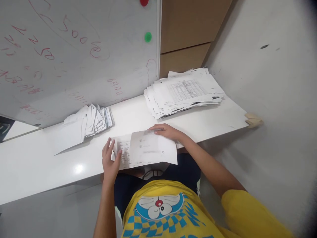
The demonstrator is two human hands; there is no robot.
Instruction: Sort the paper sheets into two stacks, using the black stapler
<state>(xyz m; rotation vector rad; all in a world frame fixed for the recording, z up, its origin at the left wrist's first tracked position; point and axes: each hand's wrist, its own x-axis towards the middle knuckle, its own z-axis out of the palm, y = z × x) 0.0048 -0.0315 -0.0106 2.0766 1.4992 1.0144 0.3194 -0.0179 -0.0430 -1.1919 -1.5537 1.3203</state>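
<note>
A printed sheet of paper (153, 148) is partly folded over. The flap lies to the right, and the lower part with lines of print (125, 152) shows at the left. It rests at the front edge of the white table, partly overhanging it. My right hand (168, 131) grips the flap's upper edge, thumb and fingers closed on it. At the sheet's left edge is my left hand (110, 160), its fingers stretched and apart, the thumb lying against the paper. Whether a second sheet lies beneath, I cannot tell.
A fanned pile of folded papers (95, 120) lies on the white table (128, 110) to the left. At the back right sits a tall stack of sheets (185, 92). Behind stand a whiteboard (81, 72) and cardboard boxes (185, 26). A wall (272, 82) rises on the right.
</note>
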